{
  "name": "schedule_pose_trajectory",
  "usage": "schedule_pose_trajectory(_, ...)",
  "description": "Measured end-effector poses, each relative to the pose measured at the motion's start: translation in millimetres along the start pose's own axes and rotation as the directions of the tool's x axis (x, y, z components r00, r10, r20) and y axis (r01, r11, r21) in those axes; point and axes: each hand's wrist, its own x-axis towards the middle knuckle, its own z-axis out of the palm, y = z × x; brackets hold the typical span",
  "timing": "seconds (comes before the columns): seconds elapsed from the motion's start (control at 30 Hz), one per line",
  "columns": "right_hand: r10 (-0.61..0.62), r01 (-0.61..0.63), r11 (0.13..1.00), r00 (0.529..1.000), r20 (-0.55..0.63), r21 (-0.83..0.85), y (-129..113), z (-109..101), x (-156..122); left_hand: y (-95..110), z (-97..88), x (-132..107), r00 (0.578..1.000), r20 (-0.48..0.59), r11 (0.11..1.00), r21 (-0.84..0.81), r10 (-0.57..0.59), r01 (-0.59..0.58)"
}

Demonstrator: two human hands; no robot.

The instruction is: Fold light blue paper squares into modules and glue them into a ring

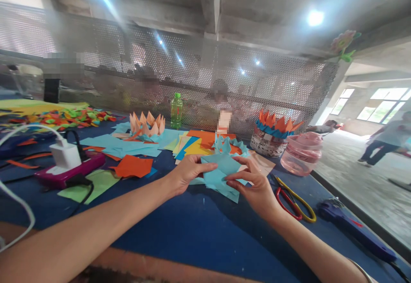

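My left hand [188, 174] pinches a light blue sheet of paper [222, 166] at its left edge, thumb on top. On the right edge of that sheet, the bent fingers of my right hand [252, 181] close at the corner. More light blue paper [226, 191] lies below it on the blue tabletop [199, 236]. Just behind my hands sits a light blue folded-paper ring with points [224, 144], partly covered by the held sheet. Scissors [297, 204] with red and yellow handles rest right of my right hand.
A blue corded tool [356, 229] lies at the right edge. Behind are a pink plastic jar [302, 154], a can [268, 144] topped with orange points, a green bottle [176, 111] and a peach paper ring [147, 128]. A purple power strip [69, 171] with cables stands left.
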Motion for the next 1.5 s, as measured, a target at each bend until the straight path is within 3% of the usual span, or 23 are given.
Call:
schedule_pose_trajectory(0.1,0.076,-0.089,0.990,0.990,0.116,0.112,-3,5,-1,0,1.5,-2,1.000,0.017,0.999,-0.048,-0.018,0.019)
schedule_pose_trajectory(0.2,0.103,-0.120,0.987,0.983,0.154,0.108,-8,7,-2,0,2.1,-2,0.999,0.030,0.998,-0.063,-0.019,0.021)
schedule_pose_trajectory(0.37,-0.091,0.084,0.995,0.987,0.134,0.055,-14,1,-2,2,1.6,-2,0.999,0.006,0.996,-0.081,-0.043,0.043)
schedule_pose_trajectory(0.47,-0.124,0.122,0.992,0.983,0.133,0.030,-13,1,-3,2,2.3,-2,0.999,0.020,0.997,-0.070,-0.041,0.042)
schedule_pose_trajectory(0.73,-0.029,0.026,0.999,0.994,0.106,0.034,-7,5,-3,-1,4.7,-5,0.998,0.057,0.999,0.014,-0.036,0.035)
schedule_pose_trajectory(1.0,0.147,-0.148,0.988,0.989,0.025,0.042,-5,9,-3,-4,8.3,-6,0.993,0.114,1.000,0.013,0.026,-0.027)
schedule_pose_trajectory(1.23,0.161,-0.161,0.987,0.987,-0.009,0.005,-7,10,-3,-5,9.8,-8,0.984,0.170,0.994,0.089,0.053,-0.069)
schedule_pose_trajectory(1.5,0.148,-0.150,0.982,0.989,0.028,0.117,-10,9,-4,-4,10.8,-7,0.995,0.080,0.998,0.029,0.055,-0.057)
